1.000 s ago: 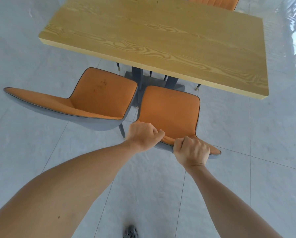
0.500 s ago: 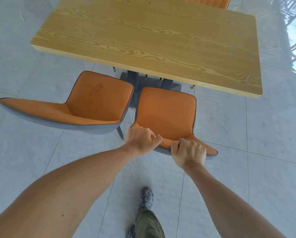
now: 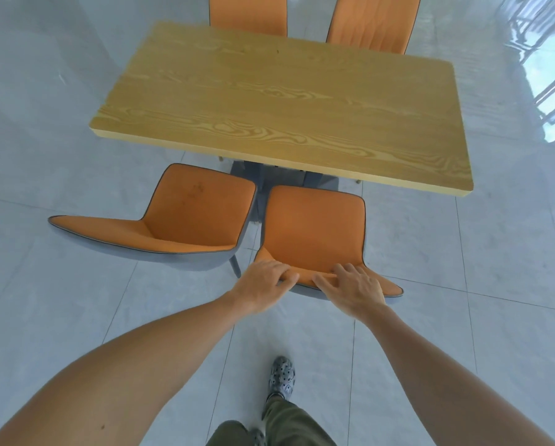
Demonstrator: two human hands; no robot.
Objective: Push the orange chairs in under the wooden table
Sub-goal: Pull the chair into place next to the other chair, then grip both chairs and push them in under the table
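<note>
Hands: left hand (image 3: 263, 284) and right hand (image 3: 355, 286) lie loose and spread on the near chair (image 3: 314, 233) backrest top, no real grip.
Chair: seat just short of the table (image 3: 282, 107) edge.
Risk: could veer into the angled chair (image 3: 192, 214) beside it, I reckon.
</note>
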